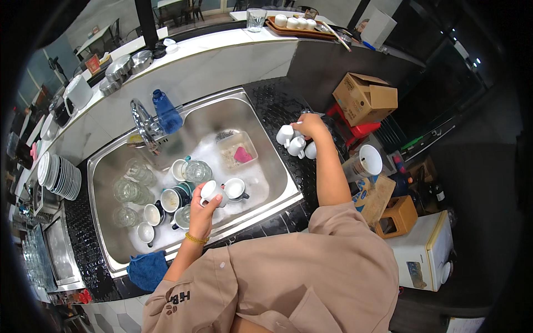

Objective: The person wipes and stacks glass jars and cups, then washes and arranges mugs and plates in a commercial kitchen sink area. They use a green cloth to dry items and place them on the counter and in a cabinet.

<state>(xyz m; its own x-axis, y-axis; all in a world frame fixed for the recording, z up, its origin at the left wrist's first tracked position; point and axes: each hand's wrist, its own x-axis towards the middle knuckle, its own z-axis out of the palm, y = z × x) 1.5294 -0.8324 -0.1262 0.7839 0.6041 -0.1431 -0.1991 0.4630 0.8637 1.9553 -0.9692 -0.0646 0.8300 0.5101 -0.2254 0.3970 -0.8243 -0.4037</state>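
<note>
My left hand [204, 212] holds a small white cup [213, 193] above the steel sink [287, 185]. Beneath and around it, suds surround stacked cups [170, 200], a white cup with a dark handle [235, 188] and several clear glasses [127, 189]. A plastic tub [237, 150] with a pink sponge [242, 155] lies farther back in the sink. On the black counter to the right, my right hand [309, 126] reaches over a group of small white cups [296, 146]. Its fingertips touch something white, partly hidden, so its grip is unclear.
A chrome faucet [143, 125] and blue bottle [166, 113] stand at the sink's back edge. Stacked plates [60, 177] are at the left, near a blue cloth [148, 270] on the front edge. A cardboard box [362, 98] sits on a red stool [362, 130] at right.
</note>
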